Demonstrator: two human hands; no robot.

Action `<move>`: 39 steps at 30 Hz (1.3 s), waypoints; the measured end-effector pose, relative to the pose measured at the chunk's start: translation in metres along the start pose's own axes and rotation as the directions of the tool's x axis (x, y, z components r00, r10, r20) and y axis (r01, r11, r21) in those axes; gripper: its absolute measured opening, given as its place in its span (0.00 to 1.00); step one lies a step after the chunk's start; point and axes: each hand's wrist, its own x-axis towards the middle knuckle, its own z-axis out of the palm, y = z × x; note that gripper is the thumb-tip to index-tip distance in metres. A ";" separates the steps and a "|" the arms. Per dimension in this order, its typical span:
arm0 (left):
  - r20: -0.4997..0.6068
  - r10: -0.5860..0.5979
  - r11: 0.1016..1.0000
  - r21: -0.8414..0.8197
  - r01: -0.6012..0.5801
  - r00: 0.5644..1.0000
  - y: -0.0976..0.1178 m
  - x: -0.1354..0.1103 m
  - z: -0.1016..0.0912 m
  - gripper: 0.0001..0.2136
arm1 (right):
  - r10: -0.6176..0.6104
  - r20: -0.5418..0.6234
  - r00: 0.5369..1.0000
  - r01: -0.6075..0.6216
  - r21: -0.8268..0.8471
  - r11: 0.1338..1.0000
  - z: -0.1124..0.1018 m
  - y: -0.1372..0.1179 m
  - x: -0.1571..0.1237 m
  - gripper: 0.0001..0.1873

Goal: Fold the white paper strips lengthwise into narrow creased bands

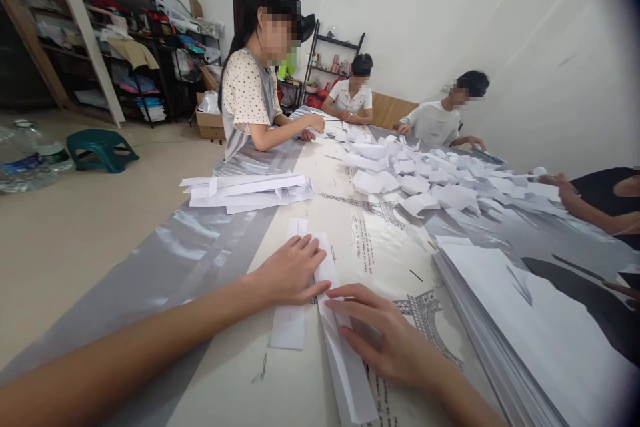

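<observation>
A long folded strip of white paper (345,360) lies on the table (225,373) in front of me. My left hand (293,270) rests flat on its upper part, fingers stretched out and pressing the fold. My right hand (385,337) lies on the strip's right edge lower down, fingers extended, fingertips touching the paper near my left hand. Neither hand grips the paper; both press on it.
A thick stack of white sheets (525,327) lies at my right. Folded strips (250,190) are piled to the left, and a heap of folded papers (430,177) covers the middle. Several other people sit around the table. A green stool (103,148) stands on the floor.
</observation>
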 end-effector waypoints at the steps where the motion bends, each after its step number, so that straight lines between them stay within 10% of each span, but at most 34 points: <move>1: -0.003 -0.005 1.000 -0.003 0.005 1.000 0.001 0.000 0.000 0.19 | 0.030 -0.010 0.999 -0.030 -0.007 1.000 0.001 -0.003 0.000 0.19; 9: -0.016 0.002 1.000 -0.015 -0.002 1.000 0.001 0.000 -0.003 0.16 | 0.449 -0.100 0.888 -0.459 -0.126 0.879 0.028 -0.030 0.019 0.12; 21: -0.046 0.008 1.000 0.001 -0.008 0.999 0.003 0.000 0.004 0.16 | 0.614 -0.107 0.782 -0.623 -0.148 0.768 0.039 -0.039 0.020 0.12; 32: -0.037 -0.007 1.000 -0.015 0.006 0.999 0.002 -0.001 0.007 0.16 | 0.699 -0.015 0.715 -0.665 0.294 0.686 0.036 -0.034 0.018 0.13; 39: -0.026 -0.015 1.000 -0.017 0.015 1.000 0.003 -0.001 0.009 0.15 | 0.701 0.098 0.706 -0.697 0.271 0.664 0.026 -0.037 0.008 0.13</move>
